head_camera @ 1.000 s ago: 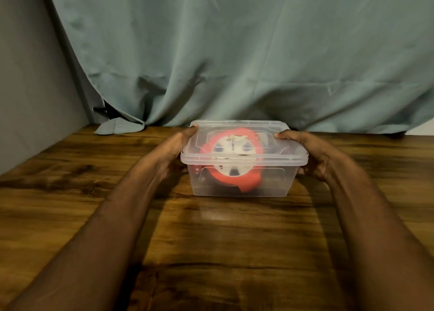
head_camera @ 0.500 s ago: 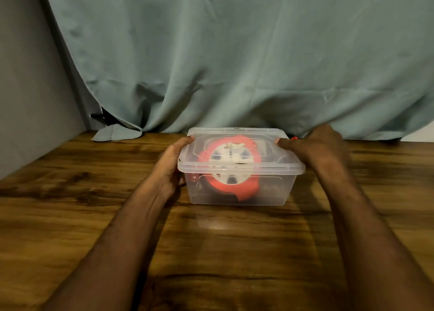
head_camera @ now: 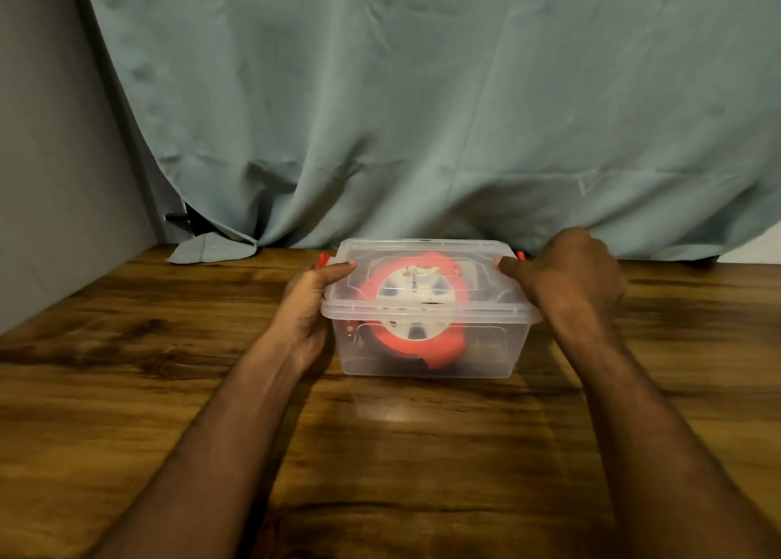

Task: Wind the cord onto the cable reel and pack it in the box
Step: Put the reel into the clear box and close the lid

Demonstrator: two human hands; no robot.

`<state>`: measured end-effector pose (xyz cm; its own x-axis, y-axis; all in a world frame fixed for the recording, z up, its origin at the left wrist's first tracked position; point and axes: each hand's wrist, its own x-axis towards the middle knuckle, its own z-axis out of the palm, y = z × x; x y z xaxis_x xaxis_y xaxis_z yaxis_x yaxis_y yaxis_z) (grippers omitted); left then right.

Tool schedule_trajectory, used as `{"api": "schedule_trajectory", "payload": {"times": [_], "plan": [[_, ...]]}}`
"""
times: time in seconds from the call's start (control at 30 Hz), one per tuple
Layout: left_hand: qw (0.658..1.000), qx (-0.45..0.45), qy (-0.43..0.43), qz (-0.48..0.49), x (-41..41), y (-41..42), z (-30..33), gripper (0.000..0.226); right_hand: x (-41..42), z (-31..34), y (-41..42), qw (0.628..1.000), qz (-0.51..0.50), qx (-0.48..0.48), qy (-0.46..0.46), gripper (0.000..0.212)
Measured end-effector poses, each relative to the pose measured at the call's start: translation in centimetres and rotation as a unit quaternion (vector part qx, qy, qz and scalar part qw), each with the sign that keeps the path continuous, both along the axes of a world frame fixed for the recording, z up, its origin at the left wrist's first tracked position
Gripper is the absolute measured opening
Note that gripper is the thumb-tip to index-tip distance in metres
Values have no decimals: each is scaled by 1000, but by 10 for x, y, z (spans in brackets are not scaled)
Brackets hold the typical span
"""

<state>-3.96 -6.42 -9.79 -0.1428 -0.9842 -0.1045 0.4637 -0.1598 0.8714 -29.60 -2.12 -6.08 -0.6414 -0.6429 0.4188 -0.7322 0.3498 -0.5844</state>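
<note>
A clear plastic box (head_camera: 473, 355) stands on the wooden table (head_camera: 126, 368) with its clear lid (head_camera: 427, 250) on top. Inside it lies the red cable reel (head_camera: 439, 351) with a white hub; the cord is hard to make out through the plastic. My left hand (head_camera: 308, 305) grips the box's left end, thumb on the lid's edge, next to a red latch (head_camera: 323, 258). My right hand (head_camera: 566, 275) holds the right end, thumb pressed on the lid by the other red latch (head_camera: 520, 255).
A grey-green curtain (head_camera: 422, 115) hangs right behind the box, and its hem rests on the table's back edge. A grey wall (head_camera: 50, 178) borders the table on the left. Bare wooden tabletop stretches in front of the box.
My right hand has risen from the side of the box up over its right end. The red latches now show at both ends. The box stays in place.
</note>
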Motion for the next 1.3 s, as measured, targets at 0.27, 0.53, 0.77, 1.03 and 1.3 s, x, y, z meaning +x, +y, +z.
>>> {"api": "schedule_trajectory", "payload": {"times": [0.27,0.53,0.77,1.03,1.3], "plan": [[997,16,-65,34,1,-6,7,51,4,-2,-1,999,-3,6,42,50],[956,-65,-283,43,0,-6,18,35,4,-6,-4,997,5,17,75,48],[665,-304,-642,230,0,56,24,37,50,2,44,973,74,44,215,28],[541,-395,-715,202,-14,53,-19,53,76,2,60,947,177,134,232,40],[553,-375,-722,180,-26,-54,-7,43,63,-4,-52,951,163,95,245,44]]}}
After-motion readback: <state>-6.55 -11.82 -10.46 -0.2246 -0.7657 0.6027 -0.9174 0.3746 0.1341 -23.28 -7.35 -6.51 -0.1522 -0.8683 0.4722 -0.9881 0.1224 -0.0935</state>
